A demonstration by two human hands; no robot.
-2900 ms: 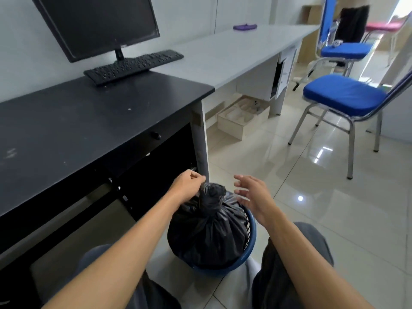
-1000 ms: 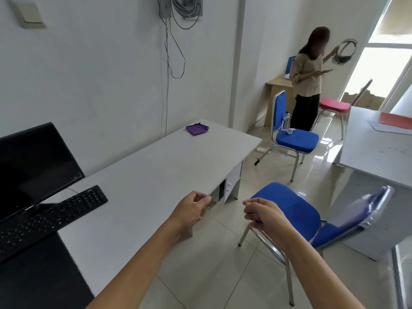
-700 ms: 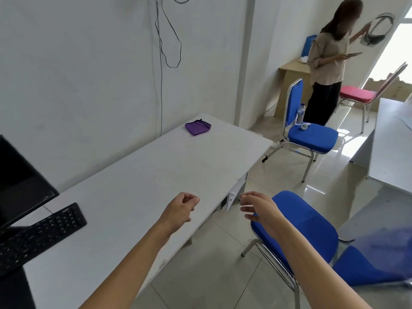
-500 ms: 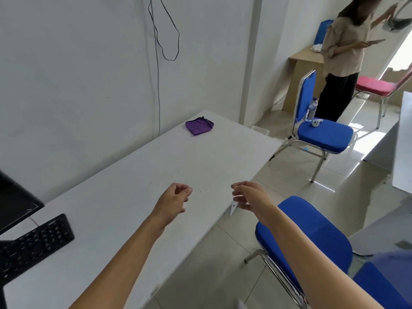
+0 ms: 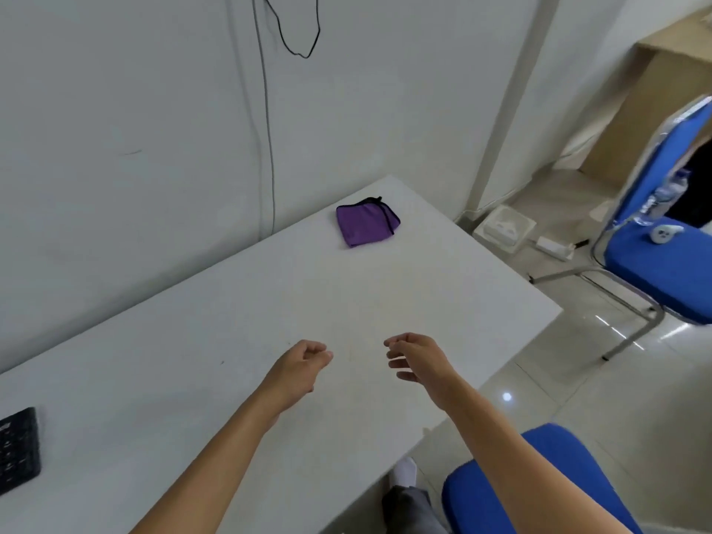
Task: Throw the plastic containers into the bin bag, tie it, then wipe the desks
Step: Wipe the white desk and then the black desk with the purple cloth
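A folded purple cloth [image 5: 366,222] lies near the far end of the white desk [image 5: 231,341], close to the wall. My left hand [image 5: 300,366] hovers over the middle of the desk with loosely curled fingers and holds nothing. My right hand [image 5: 418,360] hangs beside it, fingers relaxed and slightly spread, also empty. Both hands are well short of the cloth. The bin bag and the plastic containers are out of view.
A black keyboard [image 5: 17,450] shows at the desk's left edge. A blue chair [image 5: 531,483] stands under my right arm. Another blue chair [image 5: 662,260] with a bottle and a small white item stands at the right. A white box [image 5: 504,229] sits on the floor.
My view has left the tied bag in the blue basket, risen and advanced along the white desk. Both empty hands now hover over the desk top, nearer the purple cloth.
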